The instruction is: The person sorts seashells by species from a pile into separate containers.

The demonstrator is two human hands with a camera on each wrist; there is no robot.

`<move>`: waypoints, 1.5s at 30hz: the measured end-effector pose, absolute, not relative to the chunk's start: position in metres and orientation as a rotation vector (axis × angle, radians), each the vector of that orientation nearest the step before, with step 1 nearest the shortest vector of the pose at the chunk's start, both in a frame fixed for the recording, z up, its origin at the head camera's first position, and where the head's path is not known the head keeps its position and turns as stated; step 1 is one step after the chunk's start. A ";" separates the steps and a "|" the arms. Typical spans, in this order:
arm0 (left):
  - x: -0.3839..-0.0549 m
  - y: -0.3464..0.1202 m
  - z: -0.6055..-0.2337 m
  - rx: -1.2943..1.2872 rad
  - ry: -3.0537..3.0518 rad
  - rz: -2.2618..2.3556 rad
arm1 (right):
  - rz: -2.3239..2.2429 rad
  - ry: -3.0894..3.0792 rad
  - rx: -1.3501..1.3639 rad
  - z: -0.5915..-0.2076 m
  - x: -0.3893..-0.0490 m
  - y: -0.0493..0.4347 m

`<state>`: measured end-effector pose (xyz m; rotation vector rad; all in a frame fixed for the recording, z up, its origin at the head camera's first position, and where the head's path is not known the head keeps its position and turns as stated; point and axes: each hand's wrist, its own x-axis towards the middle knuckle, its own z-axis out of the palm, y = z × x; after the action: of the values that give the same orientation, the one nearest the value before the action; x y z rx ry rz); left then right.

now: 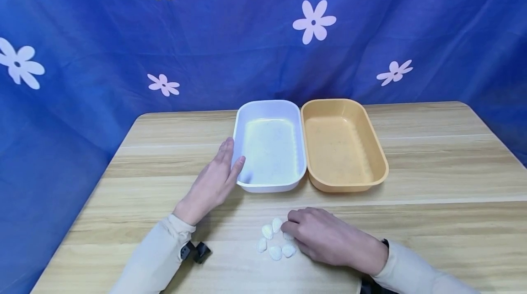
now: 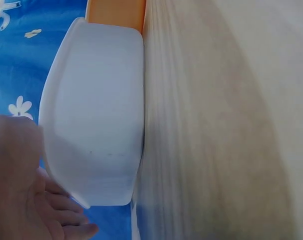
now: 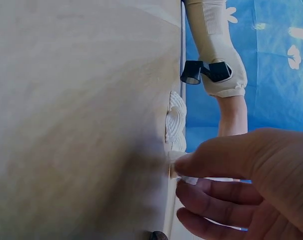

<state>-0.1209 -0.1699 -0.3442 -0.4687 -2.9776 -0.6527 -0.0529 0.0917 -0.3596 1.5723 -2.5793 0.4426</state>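
Observation:
My left hand (image 1: 212, 182), fingers extended, rests at the left rim of a white plastic tub (image 1: 269, 147). In the left wrist view the tub's outer side (image 2: 99, 110) stands right beside that hand (image 2: 26, 190). Lower down, my right hand (image 1: 325, 237) is over the right side of a ring of several white ribbed seashells (image 1: 275, 252). The right wrist view has its thumb and fingers (image 3: 191, 167) pinching a white seashell (image 3: 189, 179) close to the tabletop. More shells (image 3: 175, 117) lie just beyond it. The fingertips are partly hidden in the head view.
An orange-yellow tub (image 1: 341, 147) stands against the white one on its right, and both tubs hold nothing. The wooden table (image 1: 444, 157) ends at a blue curtain (image 1: 230, 33) with flower prints. A small black device (image 1: 201, 253) sits at my left wrist.

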 end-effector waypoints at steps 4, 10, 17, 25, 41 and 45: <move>-0.121 -0.170 -0.345 -0.483 -2.988 -0.623 | 0.406 -2.526 1.568 -0.361 -0.054 0.092; -0.120 -0.168 -0.345 -0.500 -2.981 -0.572 | 0.203 -2.505 1.568 -0.362 -0.051 0.092; -0.119 -0.168 -0.344 -0.506 -2.975 -0.562 | 0.271 -2.413 1.600 -0.362 -0.052 0.092; -0.119 -0.167 -0.345 -0.508 -2.990 -0.552 | 0.527 -2.311 1.493 -0.346 -0.064 0.099; -0.119 -0.167 -0.342 -0.550 -3.032 -0.371 | 0.578 -2.505 0.984 -0.324 -0.103 0.066; -0.119 -0.168 -0.343 -0.561 -3.026 -0.388 | 0.620 -2.593 0.881 -0.326 -0.113 0.056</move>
<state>-0.1187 -0.1681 -0.3430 -0.5609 -3.0258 -0.3880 -0.1127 0.0557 -0.3255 0.8813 -2.5933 0.6200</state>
